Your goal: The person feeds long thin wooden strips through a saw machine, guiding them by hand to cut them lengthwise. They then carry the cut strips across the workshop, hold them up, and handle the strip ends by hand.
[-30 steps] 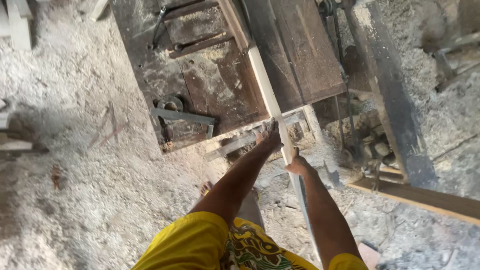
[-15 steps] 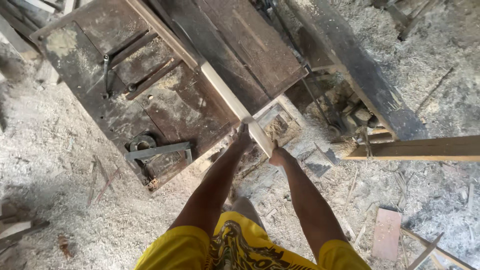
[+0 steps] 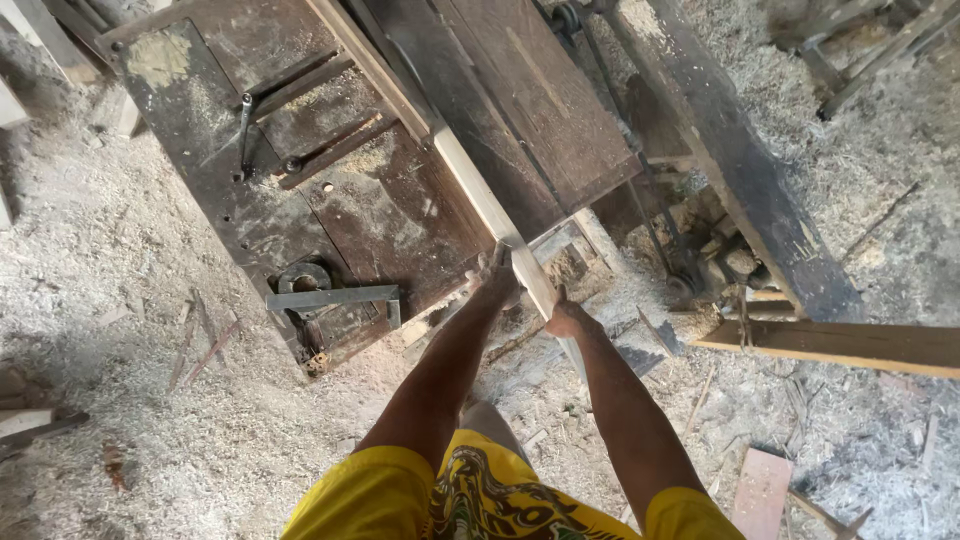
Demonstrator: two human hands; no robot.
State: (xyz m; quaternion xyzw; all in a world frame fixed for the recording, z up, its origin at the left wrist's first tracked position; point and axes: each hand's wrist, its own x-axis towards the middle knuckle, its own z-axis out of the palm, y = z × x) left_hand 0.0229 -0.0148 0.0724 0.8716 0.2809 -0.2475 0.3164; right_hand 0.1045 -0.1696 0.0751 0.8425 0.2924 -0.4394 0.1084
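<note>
Two hands are gripping a pale wooden strip at its near end: the left hand is clamping its left edge, the right hand is closing on it from the right, lower down. The strip is lying lengthwise on the dark tabletop, running along a raised fence, with its near end overhanging the edge above the sawdust floor. Judging by that, most of the strip is already lying on the tabletop and only the tail is left. A metal square is resting near the left hand. Any blade is hard to make out; the strip's far end is cut off.
</note>
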